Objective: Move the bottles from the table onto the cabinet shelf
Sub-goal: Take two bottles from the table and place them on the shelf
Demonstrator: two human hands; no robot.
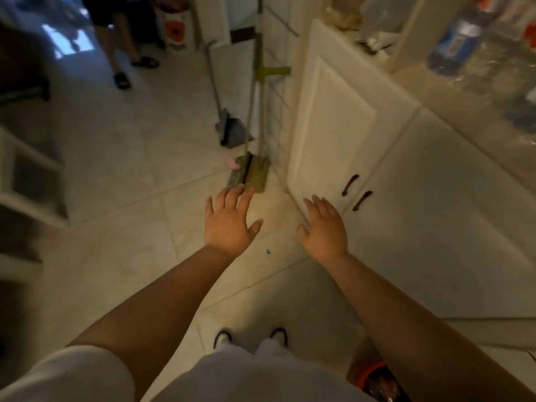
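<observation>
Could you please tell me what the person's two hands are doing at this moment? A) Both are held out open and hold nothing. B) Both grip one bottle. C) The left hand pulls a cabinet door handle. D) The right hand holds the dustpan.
A: the left hand and the right hand are stretched out over the floor with fingers spread, touching nothing.

Single head view: looks steeply down from standing height at floor [121,175]; cabinet [406,175] fills frame right.

Glossy pale tiled floor [121,158], smooth white painted cabinet doors [333,123] with dark metal handles [350,185], clear glossy plastic bottles [475,39], white cloth sleeve [72,375]
</observation>
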